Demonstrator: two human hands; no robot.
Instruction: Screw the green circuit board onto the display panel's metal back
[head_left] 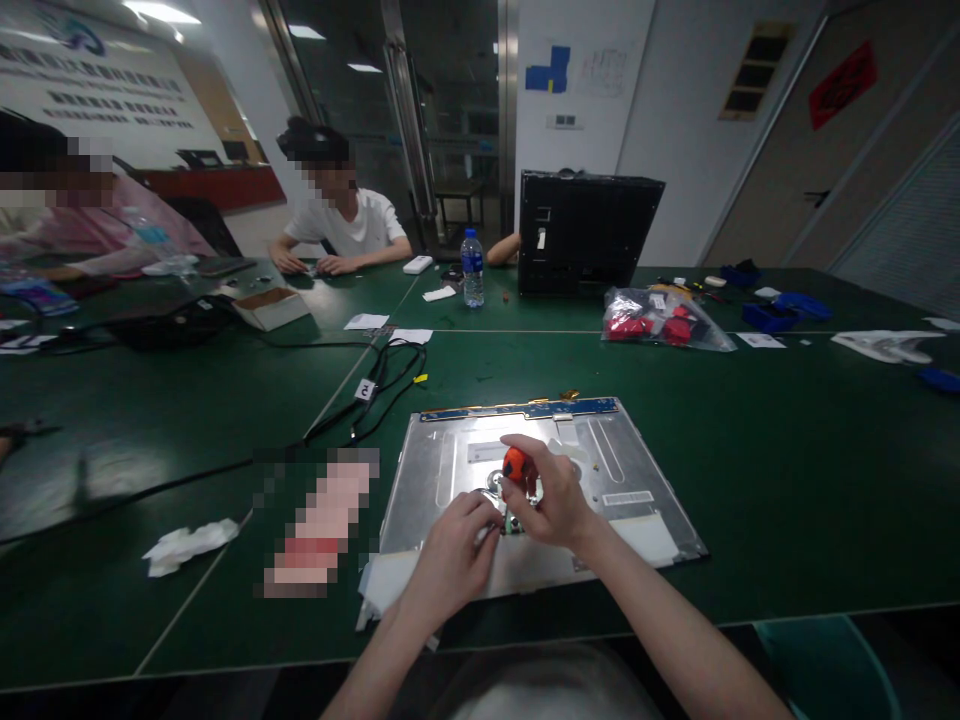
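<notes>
A flat silvery metal panel (pixel 420 500), much like the back of a display screen, lies on the green table in front of me. Along its far edge runs a blue circuit strip (pixel 517 410). My right hand (pixel 556 495) is closed round an orange-and-black screwdriver handle (pixel 514 464) above the panel's middle; its tip is hidden. Just left of it, my left hand (pixel 463 540) has its fingers pinched at the edge of a small green circuit board (pixel 514 523). A shiny round metal part (pixel 495 480) sits beside the fingers.
Black cables (pixel 375 390) run left of the panel, near crumpled tissue (pixel 191 545) and a blurred-out pink item (pixel 322 525). Beyond stand a water bottle (pixel 472 268), a black boxy device (pixel 589 235) and a plastic bag with red items (pixel 660 320). Other people (pixel 345 220) sit across the table.
</notes>
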